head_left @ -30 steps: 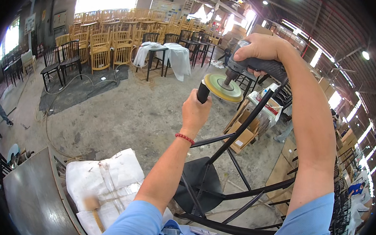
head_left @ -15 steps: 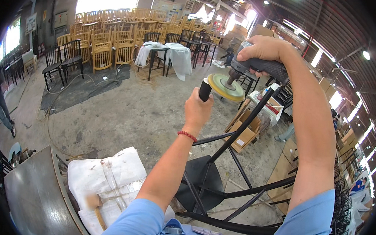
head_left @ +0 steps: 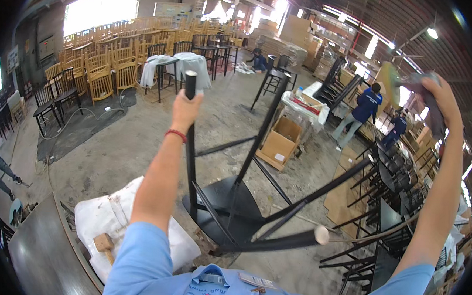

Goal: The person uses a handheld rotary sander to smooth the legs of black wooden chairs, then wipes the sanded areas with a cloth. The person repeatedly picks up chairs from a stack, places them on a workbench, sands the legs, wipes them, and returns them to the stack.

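A black wooden stool (head_left: 227, 206) is upside down before me, its round-edged seat low and its legs pointing up and outward. My left hand (head_left: 187, 111) is closed round one leg just below its pale end. My right hand (head_left: 440, 95) holds a dark angle grinder (head_left: 425, 97) by its body, raised at the far right. A yellowish sanding disc (head_left: 389, 84) on the tool is blurred and stands well apart from the legs. The near right leg shows a bare, pale round end (head_left: 322, 234).
A wooden mallet (head_left: 103, 243) lies on a white padded cover (head_left: 135, 211) beside a dark metal-topped table (head_left: 46, 249). Cardboard box (head_left: 281, 139) stands beyond the stool. Black stools (head_left: 378, 253) crowd the right; stacked wooden chairs (head_left: 100, 69) fill the back. Other people (head_left: 363, 109) are at the right.
The grinder has swung up and right, away from the leg end its disc was at. My left hand has shifted left on the leg. The view has turned right, showing more of the stool.
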Motion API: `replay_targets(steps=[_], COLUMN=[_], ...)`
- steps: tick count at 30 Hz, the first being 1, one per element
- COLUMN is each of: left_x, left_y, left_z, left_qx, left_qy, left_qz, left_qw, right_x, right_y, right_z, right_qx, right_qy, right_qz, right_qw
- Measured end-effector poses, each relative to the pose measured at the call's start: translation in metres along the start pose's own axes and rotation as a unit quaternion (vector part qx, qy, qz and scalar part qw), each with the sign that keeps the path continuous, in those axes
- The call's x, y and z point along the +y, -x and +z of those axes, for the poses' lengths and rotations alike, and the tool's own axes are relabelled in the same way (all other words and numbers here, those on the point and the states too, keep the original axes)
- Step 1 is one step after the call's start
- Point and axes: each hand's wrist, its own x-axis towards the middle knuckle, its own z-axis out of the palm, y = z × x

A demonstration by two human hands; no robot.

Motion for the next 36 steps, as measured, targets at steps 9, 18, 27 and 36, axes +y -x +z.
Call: replay_targets(steps=[9, 18, 27, 36], left_x=[-0.062, -0.067, -0.051, -0.085], left_y=[0.185, 0.402, 0.508, 0.608], left_z=[-0.031, -0.133, -0.34, -0.421], left_qx=[0.027, -0.043, 0.172, 0.108], left_qy=[-0.118, -0.203, -0.37, -0.376], left_qz=[-0.06, -0.211, -0.309, -0.366], left_qw=[0.991, 0.955, 0.859, 0.845], right_x=[0.214, 0.334, 0.193, -0.077], right_y=[0.339, 0.623, 0.633, 0.479], right_z=[-0.003, 0.222, 0.331, 0.567], right_qx=[0.313, 0.118, -0.318, -0.538], right_qy=[-0.454, -0.699, -0.525, -0.538], right_qz=[0.254, 0.475, 0.543, 0.242], right_qw=[0.794, 0.522, 0.574, 0.602])
